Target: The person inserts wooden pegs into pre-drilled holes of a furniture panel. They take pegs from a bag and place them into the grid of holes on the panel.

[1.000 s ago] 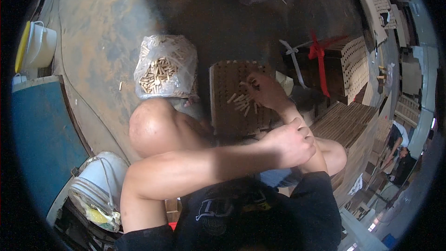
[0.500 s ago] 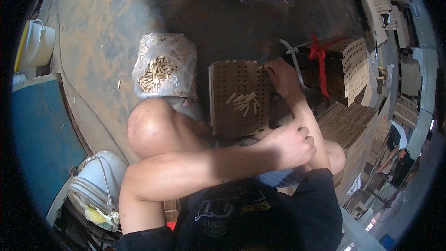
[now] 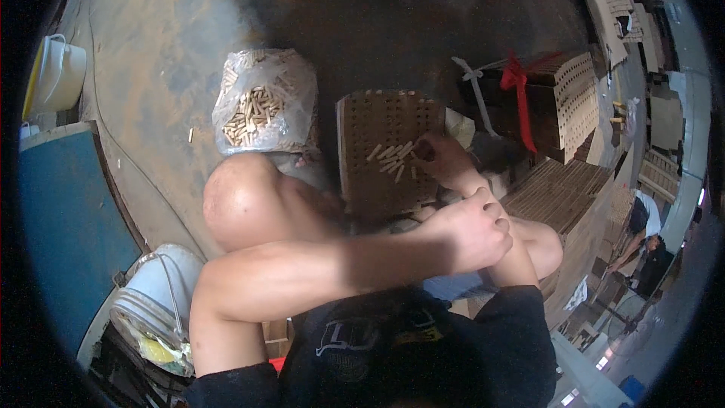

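— Head view: what are the hands doing?

— The right hand (image 3: 442, 157) reaches forward onto a brown board full of small holes (image 3: 385, 151), which lies on the floor (image 3: 151, 83) in front of the person's knees. Its fingers are curled down over a little heap of short wooden pegs (image 3: 393, 160) lying loose on the board; whether any peg is actually pinched between the fingertips, I cannot tell.

— And the left hand?

— The left hand (image 3: 472, 230) is folded into a loose fist, holding nothing that shows, and rests across the right forearm, just above the knee.

— Anything else nearby?

— A clear plastic bag full of the same pegs (image 3: 260, 102) stands just left of the board, beside the left knee. To the right of the board sits a dark box tied with a red ribbon (image 3: 521, 87), with stacks of perforated boards (image 3: 559, 196) below it. A white bucket (image 3: 155, 306) stands at the lower left, next to a blue panel (image 3: 64, 227).
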{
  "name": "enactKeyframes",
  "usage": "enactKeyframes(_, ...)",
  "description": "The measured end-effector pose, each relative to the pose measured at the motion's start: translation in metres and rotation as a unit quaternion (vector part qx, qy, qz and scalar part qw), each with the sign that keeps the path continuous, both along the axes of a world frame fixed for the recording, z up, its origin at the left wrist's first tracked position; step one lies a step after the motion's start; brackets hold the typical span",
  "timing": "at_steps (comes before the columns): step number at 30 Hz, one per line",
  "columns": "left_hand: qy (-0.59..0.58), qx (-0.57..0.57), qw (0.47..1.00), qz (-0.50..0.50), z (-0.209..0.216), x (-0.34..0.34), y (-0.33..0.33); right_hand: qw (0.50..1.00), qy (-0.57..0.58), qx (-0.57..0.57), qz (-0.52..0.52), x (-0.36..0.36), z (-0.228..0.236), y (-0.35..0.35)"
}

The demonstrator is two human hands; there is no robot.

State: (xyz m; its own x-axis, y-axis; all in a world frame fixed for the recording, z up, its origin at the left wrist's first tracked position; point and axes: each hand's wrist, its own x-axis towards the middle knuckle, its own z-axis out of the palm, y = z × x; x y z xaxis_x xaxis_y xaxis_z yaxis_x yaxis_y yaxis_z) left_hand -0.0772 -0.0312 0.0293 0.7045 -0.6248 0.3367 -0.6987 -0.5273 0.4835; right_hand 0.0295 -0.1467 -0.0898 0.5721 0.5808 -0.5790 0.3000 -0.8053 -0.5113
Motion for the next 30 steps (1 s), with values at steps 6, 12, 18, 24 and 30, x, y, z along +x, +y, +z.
enactKeyframes(6,-0.006,-0.041,0.999,0.000,-0.006,-0.001,-0.004,0.998,-0.009,0.053,-0.020,0.002,-0.005,0.000)
enactKeyframes(12,-0.005,0.012,1.000,0.009,-0.002,-0.001,0.001,0.998,-0.061,0.001,-0.015,-0.005,0.001,0.011)
enactKeyframes(18,0.012,0.001,1.000,-0.002,-0.001,0.001,-0.002,0.985,-0.080,0.095,-0.122,0.022,-0.005,0.009)
enactKeyframes(24,0.195,-0.318,0.928,-0.028,-0.025,-0.003,-0.016,0.978,-0.135,0.129,-0.090,0.032,-0.002,0.059)
enactKeyframes(30,0.017,-0.041,0.998,0.036,-0.011,-0.001,0.001,0.952,-0.171,0.251,-0.020,0.044,-0.039,0.049)
